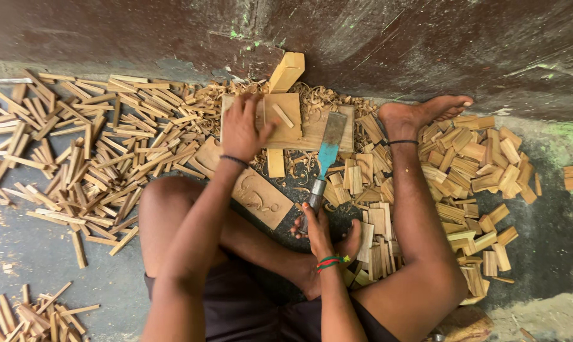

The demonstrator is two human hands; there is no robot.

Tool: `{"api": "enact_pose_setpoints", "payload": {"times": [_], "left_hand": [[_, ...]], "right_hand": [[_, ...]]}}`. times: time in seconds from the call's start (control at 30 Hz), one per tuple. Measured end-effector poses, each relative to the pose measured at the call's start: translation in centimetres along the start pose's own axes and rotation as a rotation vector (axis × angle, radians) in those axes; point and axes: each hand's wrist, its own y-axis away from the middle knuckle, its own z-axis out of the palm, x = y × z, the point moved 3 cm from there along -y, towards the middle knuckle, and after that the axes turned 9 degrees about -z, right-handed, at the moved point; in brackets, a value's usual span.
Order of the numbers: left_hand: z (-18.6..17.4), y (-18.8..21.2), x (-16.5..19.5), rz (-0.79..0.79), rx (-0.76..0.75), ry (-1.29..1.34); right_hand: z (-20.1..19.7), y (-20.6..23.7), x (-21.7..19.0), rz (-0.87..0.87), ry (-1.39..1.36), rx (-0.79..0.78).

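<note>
My left hand [242, 130] presses down on a flat wooden block [285, 121] that lies on a wooden work board [340, 120], with a thin wood strip [282, 114] on top of the block. My right hand [313, 221] grips the handle of a wide chisel [327, 152] with a blue-painted blade; its edge rests on the board just right of the block. I sit on the floor, legs folded around the work.
A tall wood block [286, 71] leans on the dark wall behind the board. A carved wooden plank [254, 190] lies under my left arm. Thin strips [96, 145] cover the floor at left, short flat pieces [470, 171] at right, shavings around the board.
</note>
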Motion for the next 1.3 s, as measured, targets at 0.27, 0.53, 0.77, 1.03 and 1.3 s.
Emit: {"api": "enact_pose_setpoints", "payload": {"times": [0.27, 0.53, 0.77, 1.03, 1.3], "left_hand": [[0.2, -0.8, 3.4, 0.214, -0.029, -0.169], [1.2, -3.4, 1.5, 0.306, -0.232, -0.441], [2.9, -3.2, 1.4, -0.054, -0.311, -0.392], [3.1, -4.4, 3.2, -0.232, -0.273, -0.273], [2.9, -4.9, 3.0, -0.264, -0.205, -0.264]], "right_hand": [[-0.4, -0.1, 0.6, -0.011, -0.011, -0.009], [-0.1, -0.2, 0.3, -0.009, -0.004, 0.006], [0.0, 0.1, -0.2, -0.015, -0.016, 0.004], [-0.2, -0.3, 0.5, -0.02, -0.034, 0.008], [-0.2, -0.5, 0.8, -0.017, -0.025, 0.016]]}}
